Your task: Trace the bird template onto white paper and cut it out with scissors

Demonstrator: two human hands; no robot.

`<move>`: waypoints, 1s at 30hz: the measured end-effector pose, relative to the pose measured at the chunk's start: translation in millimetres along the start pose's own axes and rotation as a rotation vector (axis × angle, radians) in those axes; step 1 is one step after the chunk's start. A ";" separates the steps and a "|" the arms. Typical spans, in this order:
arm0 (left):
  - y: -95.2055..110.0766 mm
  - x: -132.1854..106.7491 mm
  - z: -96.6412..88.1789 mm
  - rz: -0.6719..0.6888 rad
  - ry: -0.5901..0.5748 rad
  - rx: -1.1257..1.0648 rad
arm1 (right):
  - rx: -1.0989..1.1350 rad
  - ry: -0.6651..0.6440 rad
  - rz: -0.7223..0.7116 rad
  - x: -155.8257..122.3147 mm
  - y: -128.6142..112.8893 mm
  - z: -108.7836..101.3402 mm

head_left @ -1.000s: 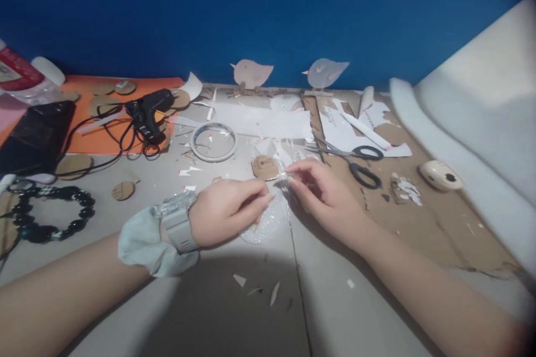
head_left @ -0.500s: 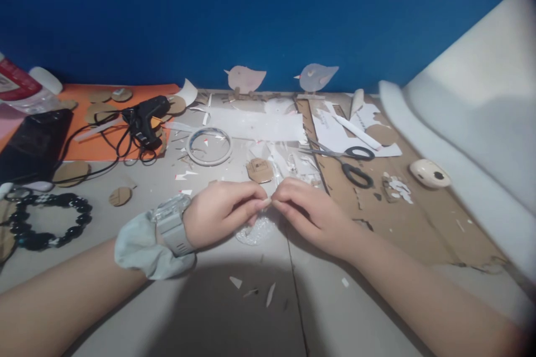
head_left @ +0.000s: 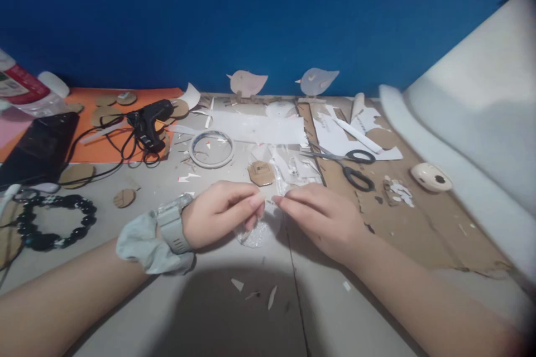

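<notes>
close work by the shiny disc (head_left: 254,237)

we hold our left hand (head_left: 220,213) with its thumb laid against its fingers; whether something small is pinched there, we cannot tell. our right hand (head_left: 324,218) faces it across a narrow gap, its fingers bunched, and we cannot tell whether they grip anything. the shiny disc lies on the table (head_left: 335,323), just by our left fingers and partly covered by them. beyond our hands lies a cardboard piece (head_left: 261,173), with a tape roll (head_left: 213,165) to its left and scissors (head_left: 344,159) to its right. farther left we have a glue gun (head_left: 146,124) on an orange sheet (head_left: 98,153). at the back stand a pink bird (head_left: 249,83) and a grey bird (head_left: 318,83).
</notes>
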State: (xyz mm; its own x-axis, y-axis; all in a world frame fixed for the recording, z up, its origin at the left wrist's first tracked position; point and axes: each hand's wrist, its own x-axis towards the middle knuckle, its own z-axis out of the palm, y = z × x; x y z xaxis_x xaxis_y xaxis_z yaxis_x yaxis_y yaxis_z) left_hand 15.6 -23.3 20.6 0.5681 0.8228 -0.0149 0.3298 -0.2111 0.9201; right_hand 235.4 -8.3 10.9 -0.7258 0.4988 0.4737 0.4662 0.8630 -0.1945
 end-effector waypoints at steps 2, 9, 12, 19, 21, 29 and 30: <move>-0.7 -0.4 0.0 0.005 -0.017 -0.017 | -0.101 0.009 -0.100 -1.1 -0.3 0.5; 0.7 -0.7 2.6 0.028 0.024 0.037 | 0.124 0.004 0.050 2.0 -4.6 3.9; -0.3 -0.6 3.5 0.046 0.058 0.125 | 0.383 -0.066 0.245 7.0 -5.6 6.0; 0.8 0.4 4.8 0.038 0.022 0.216 | 0.567 -0.061 0.333 11.8 -6.3 8.8; 1.9 0.7 4.5 0.056 -0.003 0.238 | 0.612 -0.073 0.350 11.4 -6.2 7.9; -8.0 2.2 4.7 0.036 0.030 0.337 | 0.582 -0.271 0.372 9.9 8.2 4.6; -8.7 2.8 4.8 0.043 0.009 0.354 | 0.573 -0.316 0.370 10.3 9.9 4.3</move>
State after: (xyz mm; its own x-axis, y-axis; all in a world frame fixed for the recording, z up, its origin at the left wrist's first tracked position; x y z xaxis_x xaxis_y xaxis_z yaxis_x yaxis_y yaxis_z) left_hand 17.9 -21.8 10.6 0.5810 0.8135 0.0256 0.5476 -0.4139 0.7272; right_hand 230.4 5.7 10.2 -0.7238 0.6889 0.0385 0.4341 0.4981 -0.7506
